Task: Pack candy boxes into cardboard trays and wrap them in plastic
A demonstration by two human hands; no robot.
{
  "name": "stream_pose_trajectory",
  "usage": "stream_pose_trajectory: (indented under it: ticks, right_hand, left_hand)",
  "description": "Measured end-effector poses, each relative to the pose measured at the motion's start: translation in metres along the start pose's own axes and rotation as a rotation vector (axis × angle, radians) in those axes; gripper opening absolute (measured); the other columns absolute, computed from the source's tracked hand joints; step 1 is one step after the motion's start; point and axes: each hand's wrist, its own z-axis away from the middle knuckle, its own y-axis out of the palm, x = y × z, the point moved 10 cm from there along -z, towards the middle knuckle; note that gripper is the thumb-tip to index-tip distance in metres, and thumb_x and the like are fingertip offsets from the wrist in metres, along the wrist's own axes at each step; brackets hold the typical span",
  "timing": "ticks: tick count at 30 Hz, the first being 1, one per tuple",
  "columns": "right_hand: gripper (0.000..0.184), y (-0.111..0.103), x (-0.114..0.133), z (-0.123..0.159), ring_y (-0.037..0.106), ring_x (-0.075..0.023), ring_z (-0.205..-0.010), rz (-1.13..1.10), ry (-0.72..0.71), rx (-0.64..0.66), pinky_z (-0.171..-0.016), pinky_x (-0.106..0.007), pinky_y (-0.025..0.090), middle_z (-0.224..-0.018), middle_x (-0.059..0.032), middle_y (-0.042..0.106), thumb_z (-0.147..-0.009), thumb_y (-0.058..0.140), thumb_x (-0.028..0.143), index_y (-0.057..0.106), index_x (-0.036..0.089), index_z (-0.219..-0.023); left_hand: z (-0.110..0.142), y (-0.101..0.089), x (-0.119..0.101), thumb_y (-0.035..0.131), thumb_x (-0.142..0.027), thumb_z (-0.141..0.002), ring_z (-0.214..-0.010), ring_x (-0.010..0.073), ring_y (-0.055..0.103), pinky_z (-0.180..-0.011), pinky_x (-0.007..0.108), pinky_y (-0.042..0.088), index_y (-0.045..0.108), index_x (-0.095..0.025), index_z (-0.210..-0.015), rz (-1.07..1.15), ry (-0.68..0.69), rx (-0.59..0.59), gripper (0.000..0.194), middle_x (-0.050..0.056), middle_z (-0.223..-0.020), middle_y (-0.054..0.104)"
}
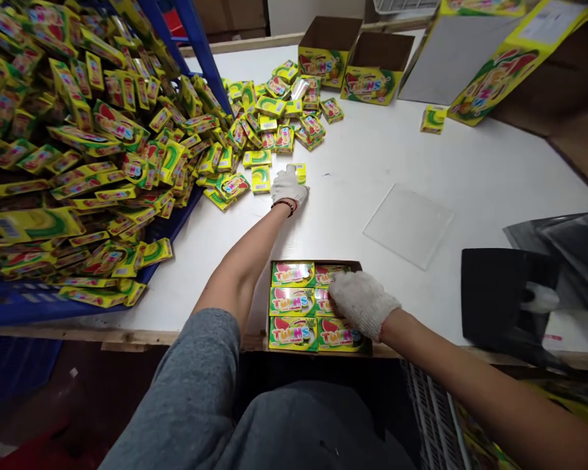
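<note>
My left hand (288,187), in a white knit glove, reaches to the loose packs. Its fingers and thumb are closed around a small yellow pack (300,172), which shows partly beyond them. Close by on the left lie other yellow-green packs (261,179) with fruit pictures. Near the table's front edge stands an open display box (359,266), with rows of "TWINS" packs (293,301) lying face up in it. My right hand (361,301), also gloved, rests over the box's right side, fingers laid on the packs there. It partly hides the right-hand column; its fingertips are not fully visible.
A blue crate (189,215) heaped with packs spills onto the white table (338,215) at left. Two open display boxes (372,81) and larger cartons (500,81) stand at the back. A clear plate (409,225) lies right of centre, near a black object (492,294).
</note>
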Motion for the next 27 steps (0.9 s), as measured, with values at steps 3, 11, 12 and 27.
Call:
stream_pose_trajectory:
  ticks: [3, 11, 12, 27]
  right_hand:
    - [0.026, -0.009, -0.016, 0.002, 0.079, -0.03, -0.109, -0.178, -0.108, -0.1, -0.097, -0.04, 0.062, -0.122, -0.0197, 0.081, -0.102, 0.061, 0.018, 0.082, 0.014, -0.116]
    - [0.055, -0.095, -0.117, 0.049, 0.072, -0.0239, -0.092, -0.565, 0.244, -0.797, -0.094, -0.042, 0.06, -0.144, -0.0223, 0.072, -0.1, 0.064, 0.027, 0.062, 0.013, -0.153]
    - [0.049, -0.096, -0.116, 0.051, 0.071, -0.024, -0.089, -0.583, 0.242, -0.765, -0.091, -0.041, 0.059, -0.133, -0.0204, 0.076, -0.098, 0.063, 0.026, 0.066, 0.013, -0.146]
    - [0.031, -0.025, -0.066, 0.004, 0.074, -0.0264, -0.095, -0.118, 0.181, -0.392, -0.079, -0.033, 0.053, -0.118, -0.0207, 0.078, -0.098, 0.054, 0.01, 0.085, 0.013, -0.1]
  left_hand:
    - [-0.003, 0.008, -0.001, 0.069, -0.029, -0.1, -0.125, 0.0326, 0.069, -0.105, 0.041, 0.053, 0.069, -0.019, -0.123, 0.156, 0.053, 0.031, 0.025, 0.016, -0.131, 0.073]
    - [0.109, 0.0, -0.031, 0.048, -0.024, -0.103, -0.075, 0.0172, 0.066, -0.069, 0.031, 0.056, 0.07, -0.016, -0.099, 0.735, 0.276, 0.536, 0.024, 0.007, -0.088, 0.073]
    - [0.133, -0.002, -0.034, 0.049, -0.027, -0.104, -0.075, 0.0173, 0.067, -0.069, 0.032, 0.057, 0.071, -0.016, -0.1, 0.754, 0.319, 0.612, 0.025, 0.007, -0.089, 0.074]
    - [0.256, -0.027, -0.027, 0.049, -0.026, -0.105, -0.098, 0.0241, 0.07, -0.091, 0.041, 0.059, 0.072, -0.02, -0.104, 0.106, 0.975, 0.045, 0.024, 0.011, -0.107, 0.075]
